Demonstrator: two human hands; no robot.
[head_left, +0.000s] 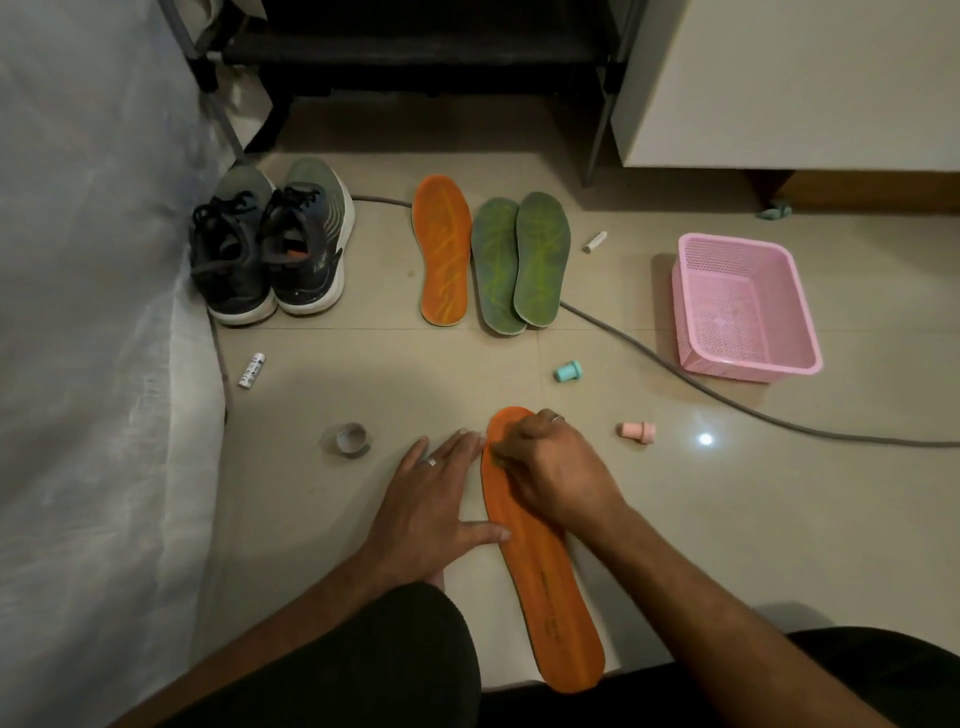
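An orange insole (545, 587) lies lengthwise on the tiled floor in front of me, toe end away. My left hand (431, 499) rests flat on the floor beside it, fingers straight, with the thumb pressing on the insole's left edge. My right hand (545, 467) covers the toe end. Its fingers are curled down and pinch at the insole's left rim, and anything inside the fingers is hidden. Farther off lie a second orange insole (442, 249) and two overlapping green insoles (519, 262).
A pair of dark sneakers (270, 244) stands at the back left beside a cloth-covered edge. A pink basket (745, 306), a grey cable (727, 400), a tape roll (353, 439), teal cap (567, 371), pink cap (638, 430) and two white tubes (252, 370) (595, 241) lie around.
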